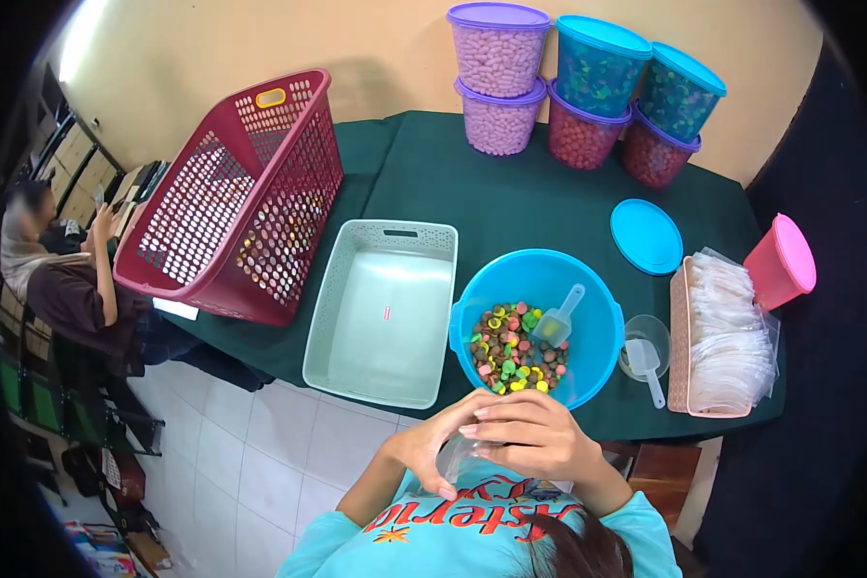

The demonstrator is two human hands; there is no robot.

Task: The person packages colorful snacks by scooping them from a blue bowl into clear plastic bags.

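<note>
Close to my chest, my left hand (432,443) is closed around the side of a clear plastic pouch (456,459). My right hand (535,435) lies across its top, fingers bent over the edge; much of the pouch is hidden by both hands. Just beyond them sits a blue basin (594,366) holding small brown, pink, yellow and green candies (512,352). A clear scoop (559,323) rests in the basin on the candies. To its right, a white scoop (646,364) lies on a small round clear container (657,334).
Left of the basin are a pale green tray (331,318) and a tall maroon basket (289,207). A pink basket (679,356) of plastic pouches (732,332), a blue lid (645,236) and a pink tub (778,265) are rightward. Stacked candy tubs (499,58) line the wall. A person (67,279) is at far left.
</note>
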